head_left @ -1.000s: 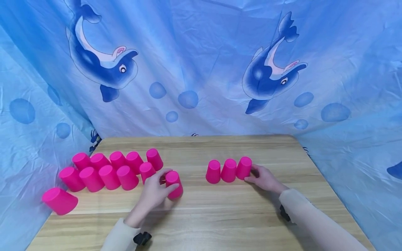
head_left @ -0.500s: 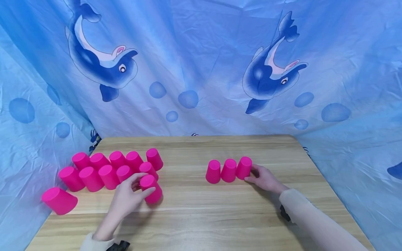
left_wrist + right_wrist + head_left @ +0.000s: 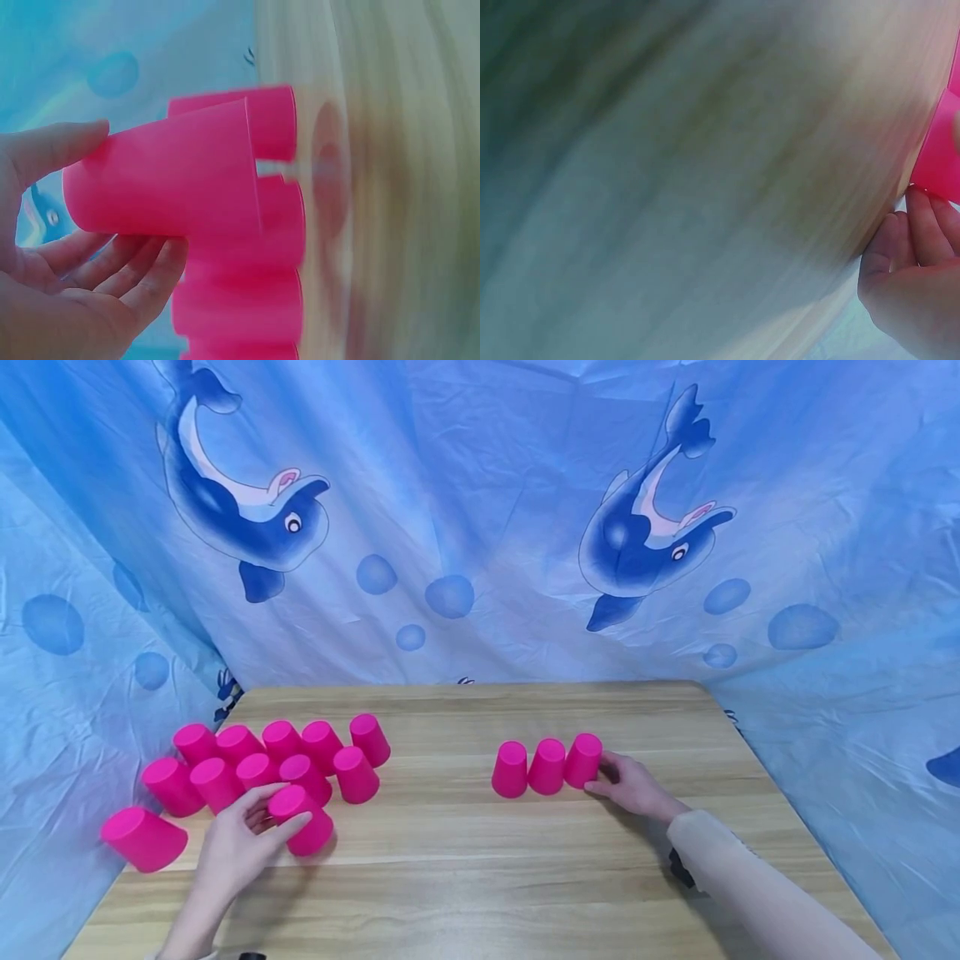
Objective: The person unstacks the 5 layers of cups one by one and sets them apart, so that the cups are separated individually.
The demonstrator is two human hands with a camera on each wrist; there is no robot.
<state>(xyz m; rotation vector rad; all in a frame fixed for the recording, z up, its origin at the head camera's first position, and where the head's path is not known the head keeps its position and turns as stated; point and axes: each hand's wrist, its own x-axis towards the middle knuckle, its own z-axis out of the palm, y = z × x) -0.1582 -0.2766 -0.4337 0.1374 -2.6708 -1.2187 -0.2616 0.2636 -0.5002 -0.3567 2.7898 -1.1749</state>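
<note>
My left hand (image 3: 238, 843) grips an upside-down pink cup (image 3: 302, 820), thumb on one side and fingers on the other. In the left wrist view this held cup (image 3: 165, 172) is clear of the table, with a line of cups behind it. Over to the right, my right hand (image 3: 632, 783) holds the side of the rightmost pink cup (image 3: 582, 762) in a row of three inverted cups. The right wrist view shows fingers (image 3: 930, 232) against the edge of that cup (image 3: 939, 154), most of which is out of frame.
Two rows of inverted pink cups (image 3: 281, 741) stand at the table's left. One front-row cup (image 3: 356, 774) stands slightly apart, and another cup (image 3: 144, 839) is near the left edge. Behind the wooden table (image 3: 480, 893) hangs a blue dolphin-print curtain (image 3: 480, 510).
My left hand has carried its cup leftward, from right of the front row to in front of its middle. My right hand and the row of three have stayed still.
</note>
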